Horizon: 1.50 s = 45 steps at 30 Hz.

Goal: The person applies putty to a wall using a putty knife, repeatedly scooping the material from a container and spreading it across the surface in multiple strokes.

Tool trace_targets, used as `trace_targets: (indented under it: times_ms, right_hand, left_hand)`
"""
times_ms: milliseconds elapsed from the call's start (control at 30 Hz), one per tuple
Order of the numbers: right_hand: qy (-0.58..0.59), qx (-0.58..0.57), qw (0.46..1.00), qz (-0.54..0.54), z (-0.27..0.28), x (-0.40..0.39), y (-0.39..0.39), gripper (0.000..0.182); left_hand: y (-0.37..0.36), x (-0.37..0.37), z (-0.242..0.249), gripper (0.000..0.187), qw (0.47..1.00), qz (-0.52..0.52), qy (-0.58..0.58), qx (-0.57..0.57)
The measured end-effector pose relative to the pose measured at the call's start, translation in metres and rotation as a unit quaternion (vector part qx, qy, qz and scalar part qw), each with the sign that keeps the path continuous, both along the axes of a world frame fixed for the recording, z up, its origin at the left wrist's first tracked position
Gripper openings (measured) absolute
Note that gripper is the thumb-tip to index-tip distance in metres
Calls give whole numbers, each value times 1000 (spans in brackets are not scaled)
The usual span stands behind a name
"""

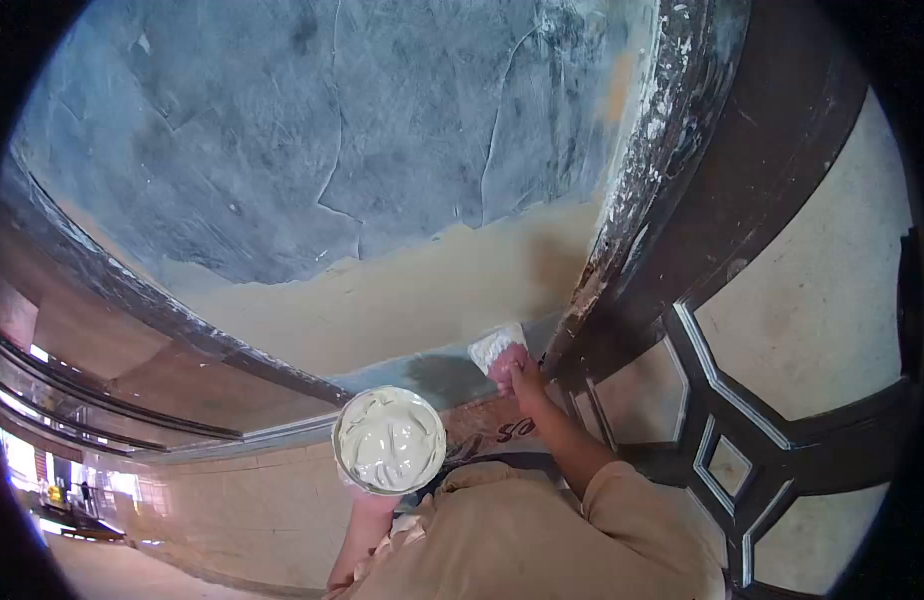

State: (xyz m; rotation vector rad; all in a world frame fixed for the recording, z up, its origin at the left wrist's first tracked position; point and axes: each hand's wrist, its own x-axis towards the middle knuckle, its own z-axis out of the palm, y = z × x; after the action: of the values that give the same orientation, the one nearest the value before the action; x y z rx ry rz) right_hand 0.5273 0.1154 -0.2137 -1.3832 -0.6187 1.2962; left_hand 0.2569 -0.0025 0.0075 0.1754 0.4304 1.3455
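My left hand [370, 498] is under and beside a round tub [390, 441] of creamy white paste, mostly hidden by it. The tub is open at the top and held near my body. Farther right, my right hand [520, 378] is closed around a tool whose broad end [497, 350] is coated in white paste; its handle is largely hidden. That end lies at the lower part of the wall panel, close to the dark frame. The panel has a beige band [402, 310] below a rough blue-grey surface [282, 130].
A dark, paint-flecked frame [637, 190] borders the panel at right, and another dark moulding [172, 312] runs along its left. Dark lattice woodwork with pale panels [812, 280] stands at the right. A tiled surface [242, 510] extends to the lower left.
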Motion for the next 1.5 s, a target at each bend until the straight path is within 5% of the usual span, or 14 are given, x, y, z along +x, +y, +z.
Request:
trace_targets:
  times_ms: [100,167,200,333,633,767,867,900,967,1100,1233,1333,1500]
  right_hand:
    - [119,-34,992,40,35,3,-18,25]
    - [91,-27,994,59,48,9,-16,28]
    - [63,-19,995,79,54,11,-13,31]
    - [61,6,990,126,75,1,-2,35]
    - [118,9,963,241,81,-87,-14,35]
    - [138,123,947,263,173,-137,-1,32]
    - [115,195,957,180,236,-182,11,30]
    - [115,198,957,178,249,-193,13,30]
    - [150,234,950,142,267,-210,17,30]
    - [127,184,974,23,195,-230,22,32]
    - [86,-9,995,40,39,-221,-13,36]
    - [79,17,996,23,115,-236,-35,20]
    - [97,219,970,52,257,-262,9,27]
  left_hand:
    - [-1,-1,-2,60,999,18,37,-1]
    - [1,0,5,60,1000,13,19,4]
    - [-2,0,10,59,988,7,118,98]
    - [-2,-9,5,59,999,22,-1,23]
    - [-14,-38,-7,63,994,55,85,30]
    - [-23,-63,-10,61,998,60,15,8]
    - [-31,-88,-16,65,963,95,243,67]
    - [-33,-94,-7,65,963,93,243,71]
    - [-38,-104,16,64,997,67,11,22]
    - [-50,-141,13,62,984,68,112,123]
    - [-48,-177,3,60,987,65,98,106]
    - [-39,-200,-3,59,991,58,78,89]
    - [-44,-227,-16,57,997,47,47,42]
